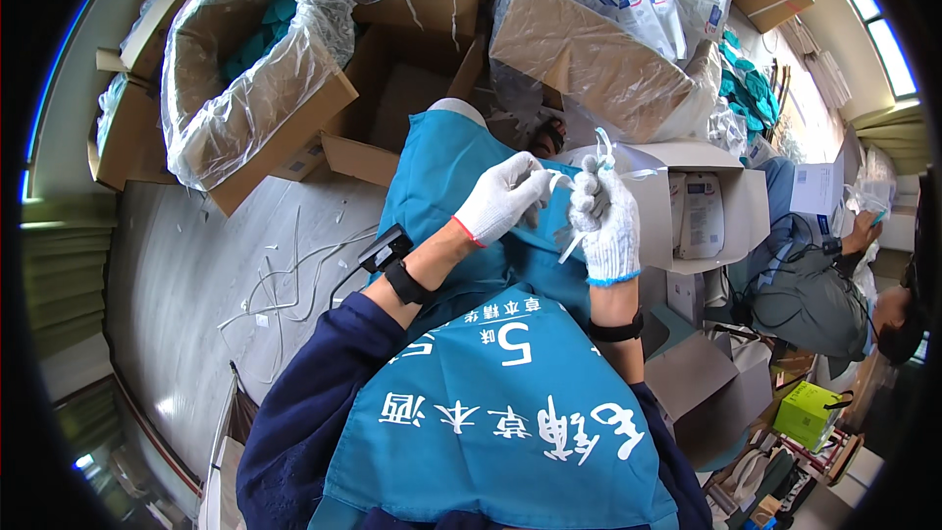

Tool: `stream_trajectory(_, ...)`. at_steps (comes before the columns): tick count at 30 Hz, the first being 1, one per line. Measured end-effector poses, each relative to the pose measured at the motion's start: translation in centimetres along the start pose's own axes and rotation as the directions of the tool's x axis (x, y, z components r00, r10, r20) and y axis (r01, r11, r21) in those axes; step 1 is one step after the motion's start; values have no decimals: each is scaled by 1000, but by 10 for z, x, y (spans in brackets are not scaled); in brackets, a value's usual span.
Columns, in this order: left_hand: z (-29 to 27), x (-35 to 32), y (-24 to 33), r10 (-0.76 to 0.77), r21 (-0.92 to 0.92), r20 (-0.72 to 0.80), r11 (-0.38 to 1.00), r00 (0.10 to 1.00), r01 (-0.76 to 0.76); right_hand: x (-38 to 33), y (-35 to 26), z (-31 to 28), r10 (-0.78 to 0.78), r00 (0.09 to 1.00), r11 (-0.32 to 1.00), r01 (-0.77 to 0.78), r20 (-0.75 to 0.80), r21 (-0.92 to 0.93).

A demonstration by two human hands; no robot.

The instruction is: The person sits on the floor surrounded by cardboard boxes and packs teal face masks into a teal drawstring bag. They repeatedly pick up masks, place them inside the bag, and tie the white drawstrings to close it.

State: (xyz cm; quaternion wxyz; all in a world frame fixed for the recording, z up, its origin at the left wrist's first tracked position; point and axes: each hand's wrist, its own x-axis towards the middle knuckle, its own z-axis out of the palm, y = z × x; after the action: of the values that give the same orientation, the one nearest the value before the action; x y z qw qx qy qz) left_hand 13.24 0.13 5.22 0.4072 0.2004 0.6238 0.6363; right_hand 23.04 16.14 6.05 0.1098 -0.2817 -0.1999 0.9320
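Observation:
Both my hands wear white knitted gloves and are raised close together above my teal apron (471, 451). My left hand (505, 198), in the red-cuffed glove, is closed in a pinch at one end of a thin whitish strip (560, 180). My right hand (605, 221), in the blue-cuffed glove, is closed round what looks like the same strip, or a small bunch of strips. Loops and ends stick out above its fingers and below them. I cannot make out what exactly the strips belong to.
Ahead stand a plastic-lined carton (285, 108) with teal items and another carton (589, 44) heaped with packets. An open box (741, 216) of white packs is at my right. Beyond it a co-worker (810, 285) sits. Loose white strips (280, 290) lie on the floor.

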Motion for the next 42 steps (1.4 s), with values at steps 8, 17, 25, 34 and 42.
stream_trajectory(8, -1, 5, -7, -165, -509, -6, 849, 986, 138, 0, 2, -4, 22, 999, 1000, -23, 48, 8)
stream_trajectory(17, -5, 4, -15, -177, -318, 66, 929, 982, 189, -2, -2, -2, -70, 997, 997, 70, 13, -22)
stream_trajectory(25, -6, 2, -16, -87, -403, 221, 899, 972, 172, 0, -4, -5, -121, 992, 993, 121, -30, -11)
stream_trajectory(34, -15, 0, -12, -51, -447, 212, 883, 976, 143, 2, -4, -7, -136, 990, 991, 136, -39, -14)
stream_trajectory(42, -8, 2, 0, -97, -72, 21, 993, 995, 98, -7, 1, 6, -186, 982, 978, 181, -33, -106)
